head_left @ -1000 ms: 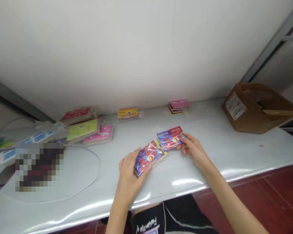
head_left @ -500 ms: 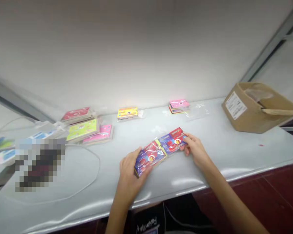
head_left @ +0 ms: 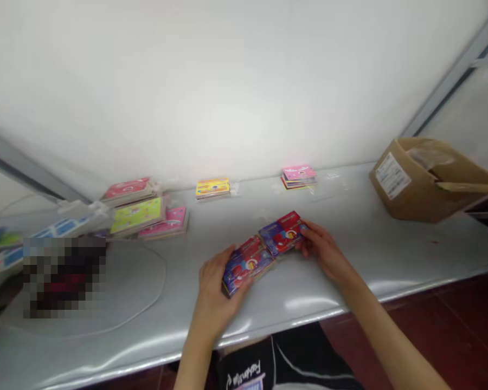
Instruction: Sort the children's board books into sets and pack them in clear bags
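Observation:
My left hand point(head_left: 217, 284) is closed round a stack of red-and-blue printed cards point(head_left: 247, 264), thumb on the near edge and fingers on the far side. Glossy clear plastic appears to cover this stack. Between the thumb and fingers of my right hand point(head_left: 325, 250) is a matching red-and-blue card point(head_left: 280, 234), pinched at its right end. Its left edge meets the upper right end of the stack; whether it is a single card or several I cannot tell. Both are held above the front half of the table point(head_left: 301, 281).
Card stacks in pink point(head_left: 299, 173) and yellow point(head_left: 212, 187) lie along the wall. Red point(head_left: 128, 188), lime green point(head_left: 138, 216) and pink point(head_left: 168, 223) stacks crowd the left. An open cardboard box point(head_left: 427, 189) stands right. A white cable point(head_left: 162, 281) loops at left.
The card in my right hand has shifted slightly left and now sits closer to the stack; the yellow strip between them is no longer seen. My left hand is almost still.

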### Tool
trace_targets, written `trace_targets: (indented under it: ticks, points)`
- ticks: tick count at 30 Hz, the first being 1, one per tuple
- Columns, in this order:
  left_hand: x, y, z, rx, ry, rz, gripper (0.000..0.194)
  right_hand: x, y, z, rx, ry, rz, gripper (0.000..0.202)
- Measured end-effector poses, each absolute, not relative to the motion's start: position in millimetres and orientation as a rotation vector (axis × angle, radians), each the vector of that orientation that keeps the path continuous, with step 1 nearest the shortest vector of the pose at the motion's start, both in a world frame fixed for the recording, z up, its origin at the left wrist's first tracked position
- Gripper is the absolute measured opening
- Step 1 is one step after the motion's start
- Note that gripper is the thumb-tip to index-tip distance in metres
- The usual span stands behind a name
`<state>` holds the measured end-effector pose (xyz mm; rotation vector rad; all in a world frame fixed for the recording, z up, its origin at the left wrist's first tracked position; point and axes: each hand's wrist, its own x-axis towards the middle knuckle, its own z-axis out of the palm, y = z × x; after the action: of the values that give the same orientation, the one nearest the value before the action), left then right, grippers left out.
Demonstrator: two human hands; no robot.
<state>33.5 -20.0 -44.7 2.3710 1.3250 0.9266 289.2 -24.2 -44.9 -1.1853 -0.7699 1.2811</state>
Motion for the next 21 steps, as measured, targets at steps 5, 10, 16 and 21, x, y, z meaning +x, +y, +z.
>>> trace_targets:
  ticks: [5,10,16,21]
  points:
    - [34.8,-20.2,-43.6,2.377,1.329,0.977,0.051,290.3,-25.3,-43.3,-1.138,-0.799,1.322,0.038]
    - [34.5,-19.4,-46.5,2.282,1.378,0.942,0.054,292.0,-27.5,-41.2,-1.073,-0.844,1.417,0.029]
    - [35.5,-19.0,-47.3,2.243,1.404,0.930,0.054,290.7,-26.7,-41.7,-1.103,-0.834,1.379,0.033]
    - [35.7,-20.4,-45.9,2.270,1.393,0.937,0.052,293.4,-26.3,-46.2,-1.184,-0.796,1.302,0.031]
